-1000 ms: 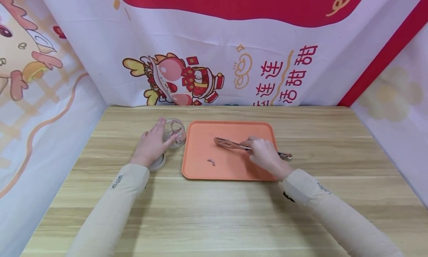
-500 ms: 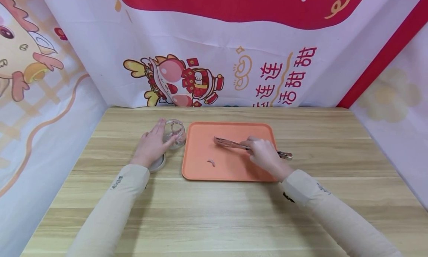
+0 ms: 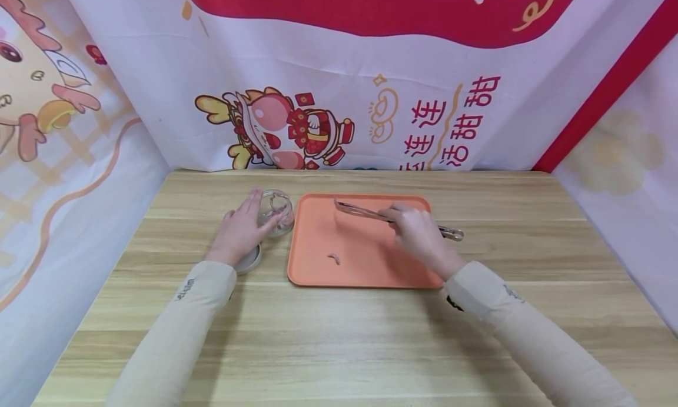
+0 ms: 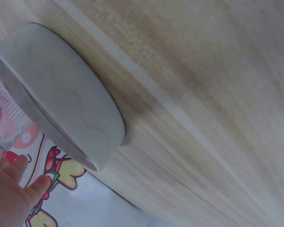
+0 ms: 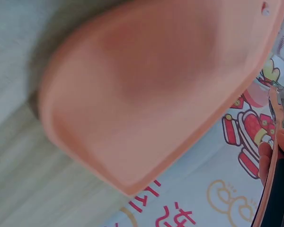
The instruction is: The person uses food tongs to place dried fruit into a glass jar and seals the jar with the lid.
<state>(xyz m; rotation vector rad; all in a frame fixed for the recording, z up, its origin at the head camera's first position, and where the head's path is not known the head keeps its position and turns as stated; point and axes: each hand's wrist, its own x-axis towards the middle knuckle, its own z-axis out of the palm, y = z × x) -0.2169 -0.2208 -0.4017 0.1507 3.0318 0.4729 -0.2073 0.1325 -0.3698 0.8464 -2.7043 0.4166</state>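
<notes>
My left hand [image 3: 241, 227] holds a clear glass jar [image 3: 284, 206] at its side, thumb in front and fingers behind. Pinkish pieces show inside the open-topped jar. In my right hand [image 3: 418, 233] is a pair of metal tongs [image 3: 362, 212], gripped midway along; the right wrist view shows their dark handle [image 5: 277, 194]. The tongs' tips hang over the far left part of an orange tray [image 3: 371, 277], with a small pale piece showing at their end. Lower on the tray lies a small curved pinkish piece [image 3: 334, 258].
A round grey lid [image 3: 251, 259] lies on the wooden table [image 3: 339, 342] beneath my left wrist, close to the jar. Printed cloth [image 3: 339, 60] hangs behind the table's far edge, with more cloth at both sides.
My right hand has raised the tongs and shifted them slightly away from me, toward the tray's far edge. The left hand, jar and curved piece stay in place.
</notes>
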